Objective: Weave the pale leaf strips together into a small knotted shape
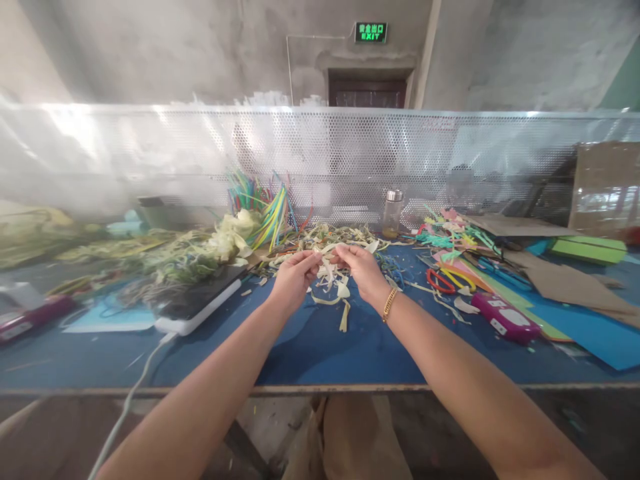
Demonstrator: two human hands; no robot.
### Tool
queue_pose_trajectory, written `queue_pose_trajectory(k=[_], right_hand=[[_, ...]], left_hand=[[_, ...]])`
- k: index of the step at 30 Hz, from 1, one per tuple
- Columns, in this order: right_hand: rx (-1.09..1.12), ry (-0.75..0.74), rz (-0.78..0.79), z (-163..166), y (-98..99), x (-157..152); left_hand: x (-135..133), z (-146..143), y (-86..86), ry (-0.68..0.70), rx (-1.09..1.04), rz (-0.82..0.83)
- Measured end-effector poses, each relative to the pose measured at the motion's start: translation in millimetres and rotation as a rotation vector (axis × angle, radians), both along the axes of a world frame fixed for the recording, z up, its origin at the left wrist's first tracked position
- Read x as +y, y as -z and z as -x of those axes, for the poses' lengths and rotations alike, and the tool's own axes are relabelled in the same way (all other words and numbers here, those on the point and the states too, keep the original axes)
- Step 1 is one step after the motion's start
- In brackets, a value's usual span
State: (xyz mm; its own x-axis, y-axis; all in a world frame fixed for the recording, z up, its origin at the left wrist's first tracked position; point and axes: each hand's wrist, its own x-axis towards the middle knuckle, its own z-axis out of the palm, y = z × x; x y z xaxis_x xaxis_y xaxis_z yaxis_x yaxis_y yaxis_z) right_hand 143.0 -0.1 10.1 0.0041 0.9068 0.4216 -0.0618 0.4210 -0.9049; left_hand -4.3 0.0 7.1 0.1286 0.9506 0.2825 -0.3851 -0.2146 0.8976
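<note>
Both of my hands meet in the middle over the blue table (320,363), thumbs and fingertips pinched. Between them runs a pale cream paper strip (329,256), and its ends hang below. My left hand (299,277) grips it from the left, and my right hand (363,268), with a gold bracelet on the wrist, grips it from the right. Just under the hands, more cream strips (343,290) dangle or lie on the table; I cannot tell which. A heap of curled paper scraps (345,235) lies behind the hands.
Left stands a black-and-white device (200,303) with a white cable, heaped with strips. Coloured pipe-like strips (273,217) rise behind. To the right are a glass bottle (393,213), scissors with red and yellow handles (441,281), a purple object (505,318) and coloured sheets (590,327). A perforated metal screen (350,143) closes the back.
</note>
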Motion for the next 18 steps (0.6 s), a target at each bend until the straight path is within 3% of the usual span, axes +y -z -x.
queue_pose_trajectory(k=[5, 9, 15, 18], right_hand=[[-0.303, 0.280, -0.268, -5.6, -5.1, -6.2], [-0.443, 0.248, -0.341, -2.1, -3.8, -9.5], [-0.439, 0.094, -0.247, 0.4, 0.3, -5.8], [-0.438, 0.143, -0.245, -2.0, -1.1, -6.0]], left_hand=[[1.6, 3.6, -2.5, 0.105, -0.081, 0.104], [3.0, 4.0, -1.4, 0.149, -0.102, 0.194], [4.1, 4.5, -0.4, 0.180, -0.093, 0.148], [3.9, 5.0, -1.3, 0.172, -0.067, 0.148]])
